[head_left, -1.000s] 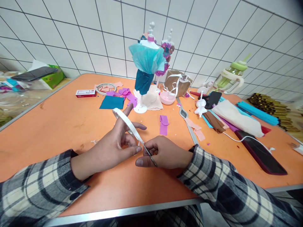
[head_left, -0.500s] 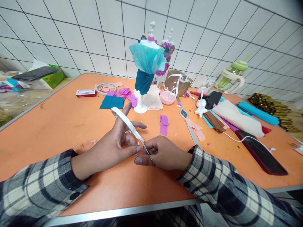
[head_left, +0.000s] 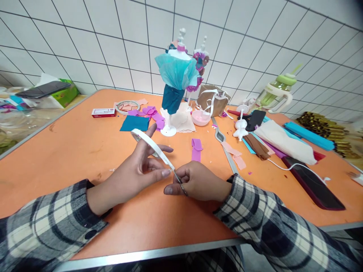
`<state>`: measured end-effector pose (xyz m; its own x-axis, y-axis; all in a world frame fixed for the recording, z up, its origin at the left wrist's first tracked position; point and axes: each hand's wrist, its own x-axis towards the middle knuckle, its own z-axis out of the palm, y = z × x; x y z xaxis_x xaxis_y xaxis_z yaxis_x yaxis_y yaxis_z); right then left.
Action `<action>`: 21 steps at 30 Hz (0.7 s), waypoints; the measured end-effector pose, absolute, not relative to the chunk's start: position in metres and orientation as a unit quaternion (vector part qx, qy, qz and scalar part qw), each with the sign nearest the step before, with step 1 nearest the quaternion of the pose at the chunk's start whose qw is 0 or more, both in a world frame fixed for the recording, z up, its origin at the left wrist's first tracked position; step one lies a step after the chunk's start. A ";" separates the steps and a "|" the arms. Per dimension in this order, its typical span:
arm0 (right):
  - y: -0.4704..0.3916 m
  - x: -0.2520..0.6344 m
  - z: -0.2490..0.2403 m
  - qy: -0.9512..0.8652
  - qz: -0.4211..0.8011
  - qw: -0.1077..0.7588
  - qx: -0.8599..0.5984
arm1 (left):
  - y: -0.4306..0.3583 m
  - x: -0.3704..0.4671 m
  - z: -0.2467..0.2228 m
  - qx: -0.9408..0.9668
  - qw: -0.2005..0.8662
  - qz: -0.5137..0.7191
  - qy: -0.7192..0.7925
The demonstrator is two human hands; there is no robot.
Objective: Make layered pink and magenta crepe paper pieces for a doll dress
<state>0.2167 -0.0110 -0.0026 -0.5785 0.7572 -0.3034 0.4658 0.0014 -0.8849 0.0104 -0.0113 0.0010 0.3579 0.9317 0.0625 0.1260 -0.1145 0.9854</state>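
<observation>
My left hand (head_left: 138, 168) holds a narrow roll of white tape (head_left: 154, 145). The roll tilts around its fingers, with the index finger through the ring and the other fingers partly spread. At the lower edge of the roll, my right hand (head_left: 200, 183) is closed around a slim metal tool that looks like small scissors (head_left: 179, 180). Its upper end meets the tape; the rest is mostly covered by my fingers. Both hands are above the near part of the orange table (head_left: 159, 226). Just beyond them lies a folded purple crepe paper strip (head_left: 196, 150).
A dress-form stand with a teal paper dress (head_left: 177, 71) rises at the back, another stand (head_left: 200, 60) behind it. Around it are a blue paper square (head_left: 134, 123), a tape ring (head_left: 127, 112) and a pink bowl (head_left: 201, 118). Rightward lie paper rolls, a phone (head_left: 314, 185) and a bottle (head_left: 278, 92).
The tape roll has shifted slightly left and down with my left hand. My right hand and the scissors have moved a little to the right. The small loose tape end between them no longer shows.
</observation>
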 end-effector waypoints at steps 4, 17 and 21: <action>-0.011 0.216 -0.002 -0.693 0.546 0.138 -0.451 | -0.009 0.011 0.006 0.611 0.514 0.408 0.443; -0.014 0.209 -0.005 -0.674 0.547 0.120 -0.482 | -0.006 0.017 0.012 0.546 0.522 0.429 0.495; -0.014 0.209 -0.006 -0.687 0.530 0.119 -0.483 | -0.007 0.018 0.012 0.546 0.515 0.442 0.491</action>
